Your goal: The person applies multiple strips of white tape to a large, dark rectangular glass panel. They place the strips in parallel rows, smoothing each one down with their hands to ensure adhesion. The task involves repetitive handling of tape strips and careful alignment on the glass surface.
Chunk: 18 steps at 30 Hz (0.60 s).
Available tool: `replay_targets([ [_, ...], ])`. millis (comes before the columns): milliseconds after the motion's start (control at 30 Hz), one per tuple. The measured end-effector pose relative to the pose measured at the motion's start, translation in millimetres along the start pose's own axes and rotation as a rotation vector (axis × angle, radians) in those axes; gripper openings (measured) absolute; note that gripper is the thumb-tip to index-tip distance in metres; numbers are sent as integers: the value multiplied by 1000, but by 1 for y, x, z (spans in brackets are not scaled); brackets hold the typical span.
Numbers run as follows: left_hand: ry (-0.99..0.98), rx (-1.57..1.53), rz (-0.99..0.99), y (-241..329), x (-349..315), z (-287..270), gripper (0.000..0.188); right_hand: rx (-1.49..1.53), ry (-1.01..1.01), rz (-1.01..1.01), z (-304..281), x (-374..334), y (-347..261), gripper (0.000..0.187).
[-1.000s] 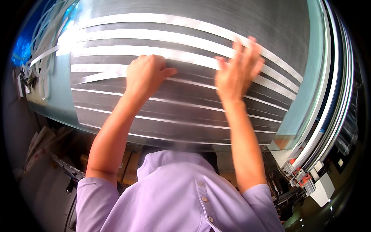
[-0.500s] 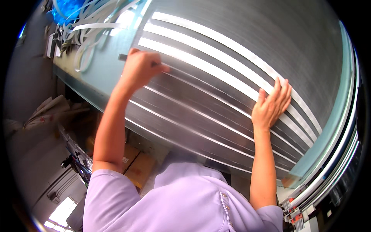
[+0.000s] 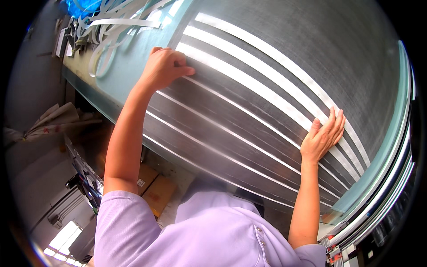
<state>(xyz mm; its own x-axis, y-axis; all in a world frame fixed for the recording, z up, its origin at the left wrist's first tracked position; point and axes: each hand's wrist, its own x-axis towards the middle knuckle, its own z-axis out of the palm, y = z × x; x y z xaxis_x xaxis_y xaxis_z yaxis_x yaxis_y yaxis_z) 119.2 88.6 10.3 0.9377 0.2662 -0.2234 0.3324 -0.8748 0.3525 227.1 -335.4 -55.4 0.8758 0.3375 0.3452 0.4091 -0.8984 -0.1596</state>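
A dark grey, finely woven sheet (image 3: 284,40) lies over a glass-topped table, with long white strips (image 3: 249,51) across its far part and thinner white lines (image 3: 231,107) on its near part. My left hand (image 3: 167,66) is closed at the sheet's left edge, just below the nearest wide strip, thumb pressed to the fingers. Whatever it grips is hidden behind the fingers. My right hand (image 3: 324,137) rests flat, fingers outstretched, on the wide strips toward their right ends.
Loose curled white bands (image 3: 106,40) and blue plastic (image 3: 84,6) lie at the table's far left. The glass edge (image 3: 91,98) runs along the near left. Pale rails (image 3: 391,178) border the right side. A cardboard box (image 3: 160,196) stands below the table.
The view has shifted, so the sheet and strips sit farther right. My right hand appears lower and farther right, still flat. A dark end beside my left fist no longer shows.
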Motion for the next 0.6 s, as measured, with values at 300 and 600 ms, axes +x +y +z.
replay_targets([
  [300,12,141,0,7,-2,-5,36,-2,18,-19,-2,0,0,65],
  [600,58,270,-199,-40,0,-21,43,-8,-10,17,-4,-1,0,63],
])
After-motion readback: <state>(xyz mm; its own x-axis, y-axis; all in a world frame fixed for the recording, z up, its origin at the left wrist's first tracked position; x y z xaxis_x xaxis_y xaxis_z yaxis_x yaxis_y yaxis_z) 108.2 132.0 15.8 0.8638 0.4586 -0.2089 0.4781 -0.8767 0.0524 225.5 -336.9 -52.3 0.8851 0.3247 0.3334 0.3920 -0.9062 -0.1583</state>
